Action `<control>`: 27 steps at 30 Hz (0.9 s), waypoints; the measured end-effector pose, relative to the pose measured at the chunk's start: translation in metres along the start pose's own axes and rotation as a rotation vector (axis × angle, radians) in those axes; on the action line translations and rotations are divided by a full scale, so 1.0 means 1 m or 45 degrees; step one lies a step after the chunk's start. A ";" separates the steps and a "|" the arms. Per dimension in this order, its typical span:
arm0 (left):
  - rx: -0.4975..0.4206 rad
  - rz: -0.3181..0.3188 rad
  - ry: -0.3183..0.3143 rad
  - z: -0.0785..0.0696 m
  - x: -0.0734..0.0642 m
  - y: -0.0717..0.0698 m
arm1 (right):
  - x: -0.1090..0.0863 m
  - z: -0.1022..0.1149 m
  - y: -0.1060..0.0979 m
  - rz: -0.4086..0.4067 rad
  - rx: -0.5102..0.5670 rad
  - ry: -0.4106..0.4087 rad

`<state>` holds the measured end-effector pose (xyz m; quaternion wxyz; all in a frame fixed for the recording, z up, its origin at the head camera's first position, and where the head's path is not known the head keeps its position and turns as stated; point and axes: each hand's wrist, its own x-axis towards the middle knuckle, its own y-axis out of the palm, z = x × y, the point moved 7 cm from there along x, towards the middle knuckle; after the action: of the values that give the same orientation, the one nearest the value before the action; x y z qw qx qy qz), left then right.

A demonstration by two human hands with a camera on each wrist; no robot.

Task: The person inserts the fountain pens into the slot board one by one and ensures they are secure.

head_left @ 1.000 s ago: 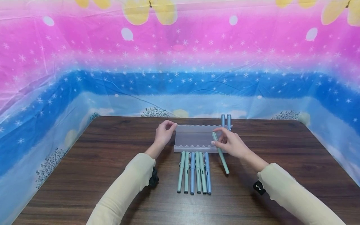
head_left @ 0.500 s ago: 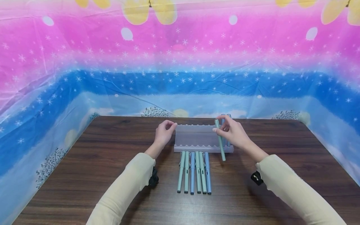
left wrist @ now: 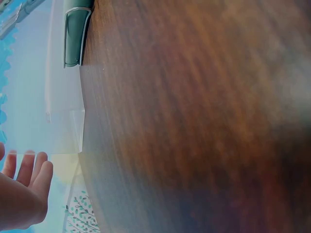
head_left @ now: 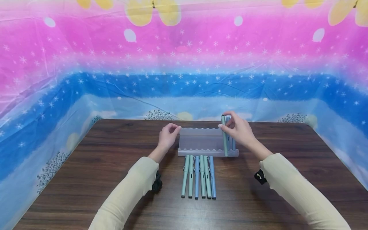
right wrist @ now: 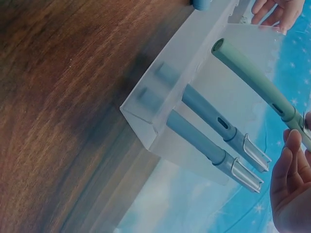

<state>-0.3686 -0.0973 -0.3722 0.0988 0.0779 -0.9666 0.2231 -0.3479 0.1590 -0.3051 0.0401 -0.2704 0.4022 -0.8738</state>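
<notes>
My right hand [head_left: 241, 130] pinches a green fountain pen [right wrist: 255, 80] near its clipped cap, tail end down. In the head view the pen's lower end overlaps the front ledge of a clear, notched pen stand [head_left: 198, 139]; in the right wrist view it hangs over the ledge. Two blue pens [right wrist: 209, 111] lean in the stand's right end, caps up, partly hidden behind my right hand in the head view. At the stand's upper left corner, my left hand [head_left: 168, 135] grips the edge between thumb and fingers.
Several green and blue pens [head_left: 196, 179] lie side by side in front of the stand, caps toward it. The wood-grain table [head_left: 120, 143] is backed by a pink and blue patterned cloth [head_left: 184, 80].
My right hand has carried the green pen up and back, from over the table in front of the stand to above its ledge, straightening it more upright. The left hand stays put.
</notes>
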 end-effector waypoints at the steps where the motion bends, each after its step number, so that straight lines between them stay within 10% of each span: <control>1: 0.000 0.001 0.001 0.000 0.000 0.000 | 0.000 0.000 -0.001 -0.008 -0.002 0.002; 27: -0.002 -0.001 0.002 0.001 0.001 0.000 | -0.001 -0.007 0.005 -0.249 -0.102 -0.068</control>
<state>-0.3698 -0.0976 -0.3729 0.0997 0.0781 -0.9667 0.2225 -0.3512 0.1612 -0.3130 -0.0455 -0.3329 0.4073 -0.8492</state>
